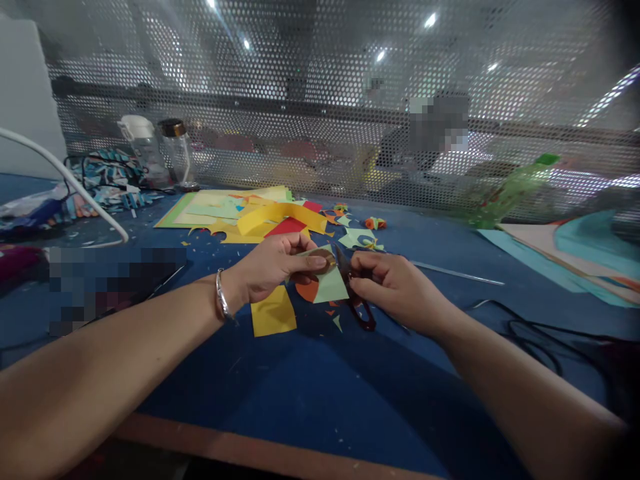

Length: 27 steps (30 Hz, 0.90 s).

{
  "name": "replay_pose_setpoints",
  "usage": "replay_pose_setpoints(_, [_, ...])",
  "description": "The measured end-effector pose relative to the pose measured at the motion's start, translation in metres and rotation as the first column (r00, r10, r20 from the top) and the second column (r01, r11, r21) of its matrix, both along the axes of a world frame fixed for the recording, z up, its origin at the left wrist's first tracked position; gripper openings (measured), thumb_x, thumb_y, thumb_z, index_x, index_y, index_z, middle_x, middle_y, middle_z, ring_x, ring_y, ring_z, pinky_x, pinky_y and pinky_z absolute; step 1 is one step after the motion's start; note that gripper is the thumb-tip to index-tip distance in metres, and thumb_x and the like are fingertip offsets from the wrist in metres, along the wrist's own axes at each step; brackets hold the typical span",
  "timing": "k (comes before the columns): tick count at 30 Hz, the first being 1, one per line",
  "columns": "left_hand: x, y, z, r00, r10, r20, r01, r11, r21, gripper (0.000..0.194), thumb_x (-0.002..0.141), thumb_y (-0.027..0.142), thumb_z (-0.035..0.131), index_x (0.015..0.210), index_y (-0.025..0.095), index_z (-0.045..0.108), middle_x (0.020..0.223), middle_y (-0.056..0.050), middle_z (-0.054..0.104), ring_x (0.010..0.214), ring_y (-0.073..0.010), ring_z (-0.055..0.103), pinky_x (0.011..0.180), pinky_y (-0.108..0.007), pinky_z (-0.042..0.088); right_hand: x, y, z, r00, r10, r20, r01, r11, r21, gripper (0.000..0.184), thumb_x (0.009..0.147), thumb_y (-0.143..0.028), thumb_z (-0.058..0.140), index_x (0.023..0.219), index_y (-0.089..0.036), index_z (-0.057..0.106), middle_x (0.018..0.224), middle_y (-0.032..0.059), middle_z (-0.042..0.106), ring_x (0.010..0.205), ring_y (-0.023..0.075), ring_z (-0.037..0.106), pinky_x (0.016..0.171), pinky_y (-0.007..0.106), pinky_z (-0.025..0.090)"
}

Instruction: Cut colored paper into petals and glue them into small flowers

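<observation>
My left hand (280, 263), with a silver bangle on the wrist, pinches a pale green piece of paper (331, 285) between thumb and fingers. Closed around the handles of dark red scissors (367, 319) is my right hand (385, 283). The scissor blades point up and away, right at the paper's upper edge. Under the paper shows part of an orange piece of paper (307, 291). A yellow paper square (273, 312) lies on the table just below my left hand, and small orange and green scraps (337, 324) are scattered beneath the paper.
Behind my hands lies a pile of coloured paper (220, 203) with a curled yellow strip (280, 212). A small rolled paper flower (375, 223) sits to its right. Two bottles (177, 153) stand back left, and a green bottle (515, 190) leans back right. Black cables (540, 327) lie at right.
</observation>
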<state>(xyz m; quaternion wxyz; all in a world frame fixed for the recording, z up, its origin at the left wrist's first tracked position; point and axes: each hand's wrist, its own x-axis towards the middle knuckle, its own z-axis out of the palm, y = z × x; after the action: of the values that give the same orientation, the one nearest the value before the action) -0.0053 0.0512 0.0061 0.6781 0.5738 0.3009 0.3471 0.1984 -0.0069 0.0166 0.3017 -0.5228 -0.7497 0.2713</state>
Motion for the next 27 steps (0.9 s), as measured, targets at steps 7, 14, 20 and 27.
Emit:
replay_pose_setpoints(7, [0.002, -0.006, 0.005, 0.993, 0.065, 0.094, -0.072, 0.995, 0.071, 0.03, 0.068, 0.019, 0.082, 0.074, 0.014, 0.053, 0.07, 0.003, 0.063, 0.061, -0.0074, 0.059, 0.06, -0.022, 0.048, -0.009, -0.004, -0.004, 0.898, 0.005, -0.44, -0.134, 0.956, -0.262, 0.006, 0.081, -0.027, 0.057, 0.081, -0.021, 0.054, 0.066, -0.0007, 0.066, 0.057, 0.0155, 0.063, 0.051, 0.026, 0.045])
replay_pose_setpoints(14, [0.004, -0.009, 0.009, 0.98, 0.103, 0.17, -0.126, 0.983, 0.133, 0.028, 0.068, 0.018, 0.082, 0.073, 0.014, 0.054, 0.068, 0.004, 0.063, 0.061, -0.0065, 0.058, 0.06, -0.02, 0.047, -0.019, -0.007, -0.005, 0.73, -0.175, -0.661, -0.153, 0.901, -0.407, 0.03, 0.085, -0.049, 0.064, 0.085, -0.021, 0.054, 0.064, -0.0023, 0.06, 0.047, 0.0107, 0.054, 0.039, 0.022, 0.036])
replay_pose_setpoints(20, [0.005, -0.007, 0.006, 0.979, 0.096, 0.181, -0.119, 0.986, 0.12, 0.027, 0.068, 0.019, 0.082, 0.074, 0.014, 0.056, 0.069, 0.003, 0.064, 0.063, -0.0077, 0.06, 0.061, -0.022, 0.048, -0.025, -0.007, -0.009, 0.663, -0.231, -0.712, -0.062, 0.931, -0.36, 0.043, 0.081, -0.057, 0.067, 0.068, -0.019, 0.05, 0.054, -0.0063, 0.039, 0.042, 0.0056, 0.027, 0.036, 0.021, 0.013])
replay_pose_setpoints(27, [0.003, -0.007, 0.007, 0.985, 0.091, 0.149, -0.1, 0.993, 0.054, 0.03, 0.068, 0.021, 0.083, 0.075, 0.014, 0.055, 0.07, 0.003, 0.066, 0.061, -0.0081, 0.061, 0.059, -0.022, 0.046, -0.021, -0.007, -0.005, 0.693, -0.188, -0.696, -0.024, 0.959, -0.282, 0.041, 0.085, -0.053, 0.066, 0.071, -0.018, 0.051, 0.057, -0.006, 0.038, 0.047, 0.005, 0.026, 0.039, 0.021, 0.013])
